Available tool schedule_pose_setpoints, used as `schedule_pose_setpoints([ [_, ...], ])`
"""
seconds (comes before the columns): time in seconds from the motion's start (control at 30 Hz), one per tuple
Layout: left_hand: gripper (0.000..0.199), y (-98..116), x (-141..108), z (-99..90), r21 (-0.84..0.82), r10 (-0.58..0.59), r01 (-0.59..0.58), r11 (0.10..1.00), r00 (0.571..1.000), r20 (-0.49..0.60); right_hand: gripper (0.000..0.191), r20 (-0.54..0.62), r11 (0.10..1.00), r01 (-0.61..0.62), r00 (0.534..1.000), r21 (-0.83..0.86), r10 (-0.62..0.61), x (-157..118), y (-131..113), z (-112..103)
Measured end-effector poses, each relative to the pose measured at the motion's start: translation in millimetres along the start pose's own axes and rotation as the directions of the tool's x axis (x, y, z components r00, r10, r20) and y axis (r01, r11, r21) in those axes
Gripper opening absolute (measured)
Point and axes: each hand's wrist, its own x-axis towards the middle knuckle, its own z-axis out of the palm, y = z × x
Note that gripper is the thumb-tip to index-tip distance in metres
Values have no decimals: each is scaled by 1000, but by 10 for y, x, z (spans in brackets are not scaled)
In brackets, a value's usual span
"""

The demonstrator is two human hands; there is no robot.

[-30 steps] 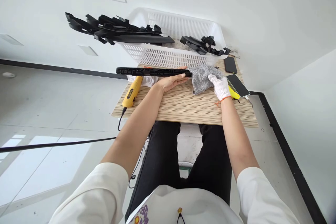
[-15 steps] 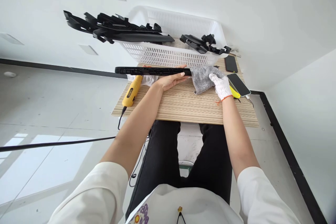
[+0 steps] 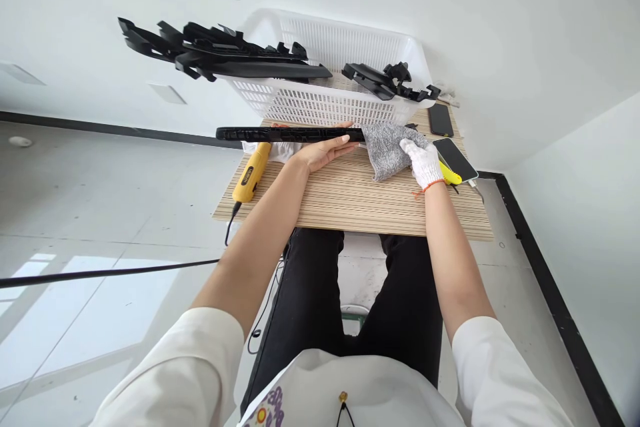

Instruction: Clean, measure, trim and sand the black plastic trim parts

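A long, narrow black plastic part (image 3: 285, 135) lies level above the board. My bare left hand (image 3: 325, 152) is closed around it near its middle, thumb on the near side and fingertips showing behind. My right hand (image 3: 421, 159), in a white knit glove with an orange cuff, grips a grey cloth (image 3: 389, 150). The cloth is wrapped over the part's right end and hides it. Beside the right hand lies a yellow-handled tool (image 3: 451, 175), partly covered.
A white plastic basket (image 3: 320, 107) with several black plastic parts (image 3: 250, 60) stands behind. On the wood-grain board (image 3: 350, 203) are a yellow corded tool (image 3: 253, 173), a white cloth (image 3: 285, 152) and two phones, a dark one (image 3: 440, 120) and a pale-edged one (image 3: 456, 159).
The black part has shifted very slightly left with my left hand. My right hand and the grey cloth have moved a touch to the right.
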Motion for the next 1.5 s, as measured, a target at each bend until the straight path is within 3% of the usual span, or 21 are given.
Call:
schedule_pose_setpoints([
  [0.2,59,4,2,37,22,-51,50,998,998,37,40,76,999,19,997,-26,-17,-6,-22,23],
  [0.43,52,40,-19,70,-3,-27,27,1000,999,-44,43,-42,998,-32,999,-45,31,-28,-41,-6],
  [0.67,51,44,33,69,-10,-175,175,985,985,0,39,55,996,41,998,-83,-37,9,-10,22],
  [0.8,55,21,-48,132,59,-34,36,998,999,-37,38,36,994,28,999,-102,-24,-28,-60,19],
  [0.97,45,-41,-142,211,156,111,-90,984,986,-125,36,35,994,40,999,-99,-36,-57,-99,46],
  [1.1,43,-65,-146,209,209,123,-94,973,984,-129,36,83,994,63,995,-89,-55,-55,-98,50],
  [1.23,44,-71,-136,200,181,129,-97,979,977,-171,35,14,989,85,996,-124,-84,-52,-90,29],
  [1.5,54,-89,-134,196,279,128,-89,956,984,-125,38,60,998,44,997,-51,-41,-19,-8,33],
])
